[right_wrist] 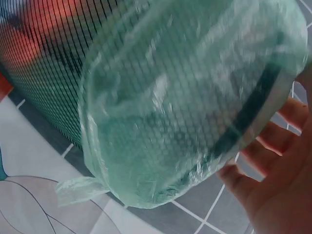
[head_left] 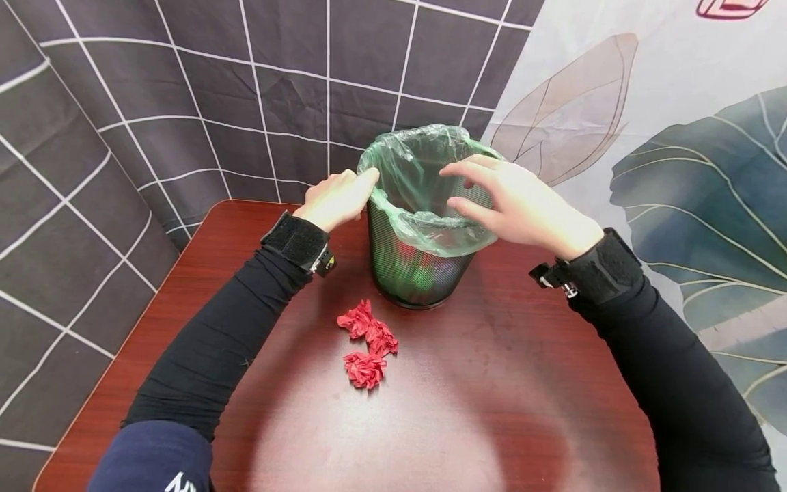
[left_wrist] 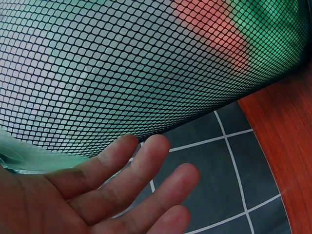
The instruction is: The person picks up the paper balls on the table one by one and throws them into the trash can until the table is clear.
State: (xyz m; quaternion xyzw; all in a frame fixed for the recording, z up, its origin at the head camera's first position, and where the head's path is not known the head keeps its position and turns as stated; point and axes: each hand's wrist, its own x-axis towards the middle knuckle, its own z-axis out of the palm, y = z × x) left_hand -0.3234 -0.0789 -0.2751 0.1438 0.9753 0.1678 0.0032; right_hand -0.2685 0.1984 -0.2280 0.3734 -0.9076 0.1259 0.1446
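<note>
A green plastic trash bag lines a black mesh trash can, folded outward over its rim. My left hand holds the bag at the can's left rim, thumb over the edge. In the left wrist view, its other fingers extend loosely along the outside of the mesh. My right hand is at the right side of the rim, fingers spread over the opening with nothing in them. Through the mesh, red and green shapes show in the lower part of the can.
Several crumpled red paper pieces lie on the reddish-brown table in front of the can. Behind stands a dark wall covering with white grid lines. A pale leaf-patterned covering hangs at the right.
</note>
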